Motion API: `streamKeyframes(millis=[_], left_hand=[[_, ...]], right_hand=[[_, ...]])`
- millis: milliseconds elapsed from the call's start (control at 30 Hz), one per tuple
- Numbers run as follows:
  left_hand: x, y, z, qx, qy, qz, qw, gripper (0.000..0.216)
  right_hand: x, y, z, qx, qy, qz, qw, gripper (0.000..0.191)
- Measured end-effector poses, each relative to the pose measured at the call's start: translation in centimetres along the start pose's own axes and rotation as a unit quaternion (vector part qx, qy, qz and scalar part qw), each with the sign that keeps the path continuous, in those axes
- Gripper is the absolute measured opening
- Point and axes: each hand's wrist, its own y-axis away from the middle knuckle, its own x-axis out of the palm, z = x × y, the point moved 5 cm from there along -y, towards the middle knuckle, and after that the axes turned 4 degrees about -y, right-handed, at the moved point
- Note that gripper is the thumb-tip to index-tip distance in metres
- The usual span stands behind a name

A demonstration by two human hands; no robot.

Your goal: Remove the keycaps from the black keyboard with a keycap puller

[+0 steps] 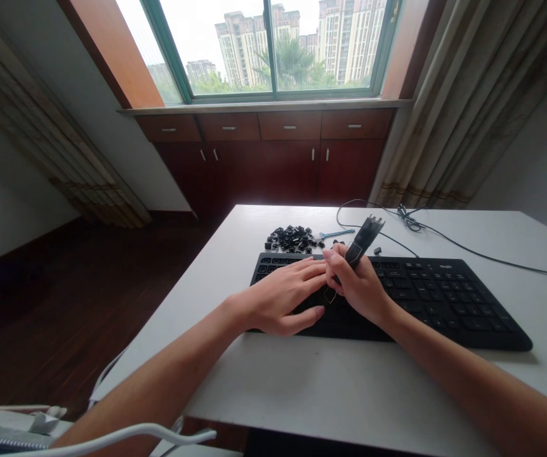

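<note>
A black keyboard (445, 298) lies on the white table, with some keycaps off its left part. My right hand (362, 285) is closed round a black keycap puller (363, 240), held tilted above the keyboard. Its bristle-like end points up, and a thin wire loop shows below my fist. My left hand (287, 292) rests flat over the left half of the keyboard, fingers stretched towards my right hand. Its fingertips meet or nearly meet the right fist. Both hands hide the middle keys. Behind the keyboard lies a pile of loose black keycaps (293, 238).
Beside the pile lies a small blue brush (337, 234). A single loose keycap (377, 251) sits behind the keyboard. The keyboard's black cable (409, 219) runs bundled across the back of the white table (302, 374). A white curved bar (140, 431) is at the lower left.
</note>
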Motion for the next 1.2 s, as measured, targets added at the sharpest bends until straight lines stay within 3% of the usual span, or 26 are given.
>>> streamKeyframes(millis=[133,300,467,700,867,1200], left_hand=[[-0.8,0.6,0.6,0.015,-0.017,-0.052,0.998,0.039],[-1.5,1.3,-0.1,0.086,-0.026,-0.135,0.987,0.004],[-1.1,1.3,-1.3,0.144,-0.057,-0.229,0.961,0.007],[-0.4,1.0,-0.9,0.136,-0.083,-0.229,0.96,0.017],[-0.5,1.0,-0.8,0.136,-0.078,-0.232,0.96,0.022],[-0.2,1.2,-0.6,0.129,-0.048,-0.227,0.964,0.007]], right_hand=[[-0.1,0.1,-0.3,0.019,0.04,-0.012,0.999,0.043],[-0.2,0.2,-0.6,0.047,0.108,-0.027,0.993,0.044],[-0.6,0.3,-0.4,0.048,0.136,-0.077,0.987,0.046],[-0.1,0.1,-0.4,0.046,0.13,-0.026,0.99,0.043],[-0.1,-0.1,-0.5,0.058,0.165,-0.022,0.984,0.04],[0.6,-0.7,-0.7,0.053,0.187,0.03,0.98,0.039]])
